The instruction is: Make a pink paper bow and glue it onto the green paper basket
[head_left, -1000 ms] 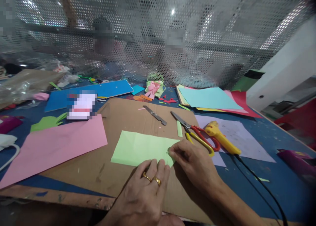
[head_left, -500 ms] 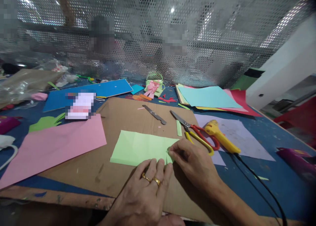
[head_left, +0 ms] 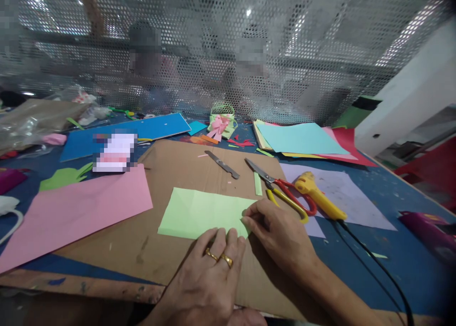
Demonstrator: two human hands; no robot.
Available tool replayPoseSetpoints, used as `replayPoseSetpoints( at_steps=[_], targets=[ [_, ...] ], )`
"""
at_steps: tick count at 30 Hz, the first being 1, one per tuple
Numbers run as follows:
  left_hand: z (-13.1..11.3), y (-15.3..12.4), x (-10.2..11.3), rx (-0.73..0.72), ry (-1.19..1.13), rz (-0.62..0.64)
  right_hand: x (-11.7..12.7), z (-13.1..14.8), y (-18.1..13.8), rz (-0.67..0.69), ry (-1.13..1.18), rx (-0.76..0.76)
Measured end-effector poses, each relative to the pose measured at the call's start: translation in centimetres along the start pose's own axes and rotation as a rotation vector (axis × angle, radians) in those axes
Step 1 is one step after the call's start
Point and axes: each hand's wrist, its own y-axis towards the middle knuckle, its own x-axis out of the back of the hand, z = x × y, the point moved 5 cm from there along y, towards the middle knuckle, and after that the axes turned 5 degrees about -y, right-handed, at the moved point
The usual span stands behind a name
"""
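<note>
A light green sheet of paper [head_left: 203, 212] lies on brown cardboard, with faint creases across it and a fold along its near edge. My left hand [head_left: 213, 269], wearing two gold rings, presses its fingertips flat on the near right edge of the sheet. At the right end, my right hand [head_left: 276, 231] pinches the sheet's edge between thumb and fingers, partly hiding that end. Just beyond the right hand are scissors [head_left: 285, 188] with red and yellow handles. A flat metal blade [head_left: 222, 164] rests farther off on the cardboard [head_left: 185, 167].
A yellow glue gun [head_left: 320, 195] with a black cord lies on lilac paper [head_left: 359, 198] at right. Pink paper [head_left: 96, 207] and a phone [head_left: 116, 153] are at left. Stacked coloured sheets [head_left: 302, 138] and a small green paper basket [head_left: 221, 122] stand at the back.
The slit-like gap near the right end of the green sheet no longer shows between my hands. Both hands have hardly moved.
</note>
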Motion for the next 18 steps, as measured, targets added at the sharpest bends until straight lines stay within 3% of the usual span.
replayPoseSetpoints(
  at_steps=[8,15,18],
  targets=[
    [0.0,0.2,-0.2,0.040,-0.104,0.082,0.4,0.6,0.0,-0.099,0.018,0.120],
    [-0.1,0.1,-0.1,0.021,-0.103,0.123,3.1,0.2,-2.8,-0.340,0.005,0.280],
    [-0.1,0.2,0.1,0.007,-0.092,0.115,2.8,0.2,-4.4,-0.290,-0.106,0.377]
  ],
)
